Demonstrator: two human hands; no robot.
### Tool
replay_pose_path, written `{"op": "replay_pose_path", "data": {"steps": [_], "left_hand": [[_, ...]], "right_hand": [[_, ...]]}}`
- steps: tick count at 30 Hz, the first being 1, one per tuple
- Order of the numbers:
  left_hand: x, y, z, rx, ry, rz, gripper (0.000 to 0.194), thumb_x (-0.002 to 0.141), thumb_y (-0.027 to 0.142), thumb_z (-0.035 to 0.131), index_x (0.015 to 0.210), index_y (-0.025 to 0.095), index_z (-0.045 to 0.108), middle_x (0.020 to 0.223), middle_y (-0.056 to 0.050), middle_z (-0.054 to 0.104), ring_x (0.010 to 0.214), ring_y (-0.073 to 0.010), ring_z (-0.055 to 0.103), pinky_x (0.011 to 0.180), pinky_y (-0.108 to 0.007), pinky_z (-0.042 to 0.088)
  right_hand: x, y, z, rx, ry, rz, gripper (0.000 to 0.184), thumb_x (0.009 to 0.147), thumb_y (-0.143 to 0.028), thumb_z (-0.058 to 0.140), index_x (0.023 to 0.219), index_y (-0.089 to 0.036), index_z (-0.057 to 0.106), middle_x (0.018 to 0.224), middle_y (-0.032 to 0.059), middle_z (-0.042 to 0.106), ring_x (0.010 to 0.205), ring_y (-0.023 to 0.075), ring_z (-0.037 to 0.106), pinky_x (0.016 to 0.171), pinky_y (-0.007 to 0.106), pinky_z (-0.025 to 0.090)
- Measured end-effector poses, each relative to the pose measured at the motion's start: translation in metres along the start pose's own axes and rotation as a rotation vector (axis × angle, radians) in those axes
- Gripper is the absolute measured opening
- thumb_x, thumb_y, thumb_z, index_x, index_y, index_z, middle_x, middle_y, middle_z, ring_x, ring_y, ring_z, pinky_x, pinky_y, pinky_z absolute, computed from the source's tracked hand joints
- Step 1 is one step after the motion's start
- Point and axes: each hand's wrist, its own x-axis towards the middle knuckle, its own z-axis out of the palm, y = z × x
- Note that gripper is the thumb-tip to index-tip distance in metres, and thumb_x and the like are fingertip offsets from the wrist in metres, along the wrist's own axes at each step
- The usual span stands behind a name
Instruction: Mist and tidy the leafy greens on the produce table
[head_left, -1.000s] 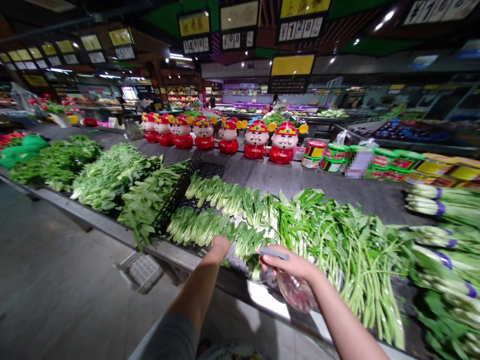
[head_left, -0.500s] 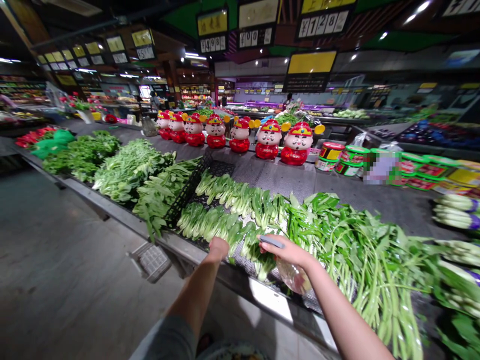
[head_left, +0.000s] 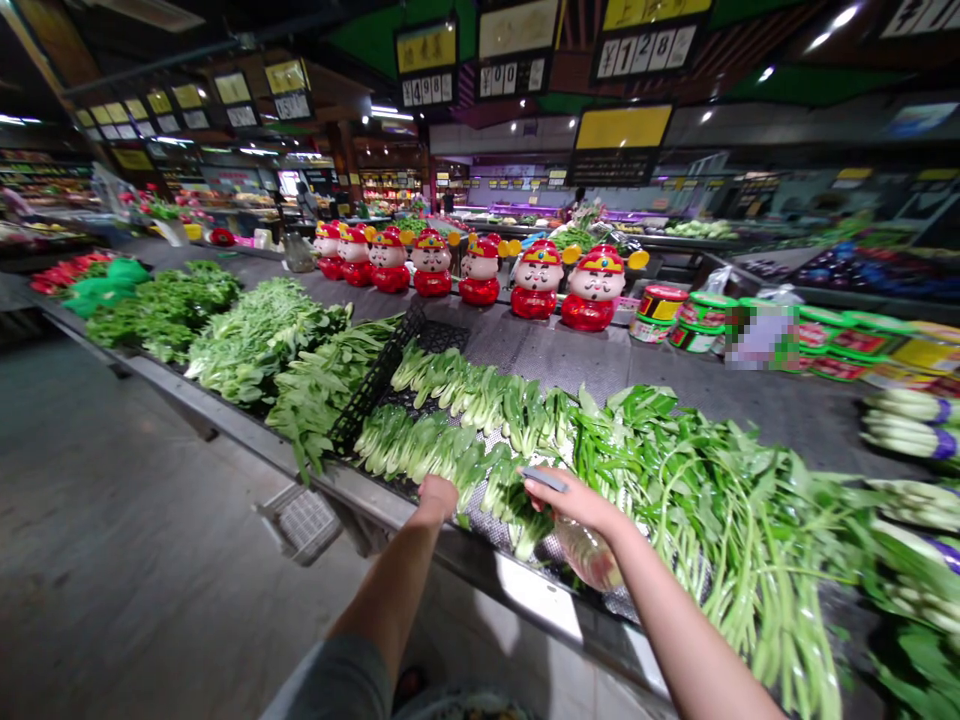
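Note:
Low at the front of a sloping vegetable stand, my left hand is curled closed against the near row of bok choy. Its fingertips are hidden behind the back of the hand, so what they grip does not show. My right hand is wrapped round the neck of a clear spray bottle with a grey trigger head. The bottle hangs over the stand's front edge, beside a few bok choy heads. A second bok choy row lies farther up the slope.
Long-stemmed leafy greens spread to the right of my right hand. A black plastic crate divider stands at the left, with more greens beyond. Red figurines and stacked tubs line the back. A metal edge runs along the front.
My right hand and the spray bottle have shifted very slightly to the right. My left hand stays in the same spot at the bok choy.

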Motion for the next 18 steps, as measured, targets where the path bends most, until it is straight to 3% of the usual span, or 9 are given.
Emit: {"op": "replay_pose_path", "data": {"steps": [4, 10, 18], "left_hand": [[0.001, 0.005, -0.002, 0.019, -0.002, 0.021, 0.023, 0.086, 0.024, 0.059, 0.099, 0.017, 0.076, 0.106, -0.017, 0.075, 0.097, -0.0274, 0.070, 0.082, -0.043, 0.055], [0.003, 0.022, -0.003, 0.051, -0.011, 0.072, 0.027, 0.083, 0.014, 0.058, 0.102, 0.018, 0.076, 0.111, -0.016, 0.074, 0.101, -0.0285, 0.069, 0.084, -0.046, 0.055], [0.011, 0.051, -0.002, 0.063, -0.007, 0.104, 0.027, 0.082, 0.012, 0.058, 0.101, 0.016, 0.077, 0.111, -0.017, 0.074, 0.099, -0.0304, 0.069, 0.085, -0.045, 0.055]], "right_hand": [[-0.013, 0.000, -0.006, -0.003, 0.027, 0.022, 0.051, 0.086, -0.069, 0.050, 0.086, -0.022, 0.068, 0.089, 0.0063, 0.070, 0.081, 0.0219, 0.065, 0.077, 0.038, 0.054], [-0.036, 0.017, -0.012, -0.022, 0.046, 0.026, 0.049, 0.088, -0.066, 0.049, 0.101, -0.023, 0.070, 0.092, 0.0061, 0.071, 0.086, 0.0228, 0.066, 0.085, 0.041, 0.053], [-0.070, 0.035, -0.012, -0.037, 0.079, 0.144, 0.054, 0.086, -0.072, 0.046, 0.068, -0.023, 0.060, 0.069, 0.0034, 0.064, 0.062, 0.0178, 0.057, 0.067, 0.036, 0.051]]}}
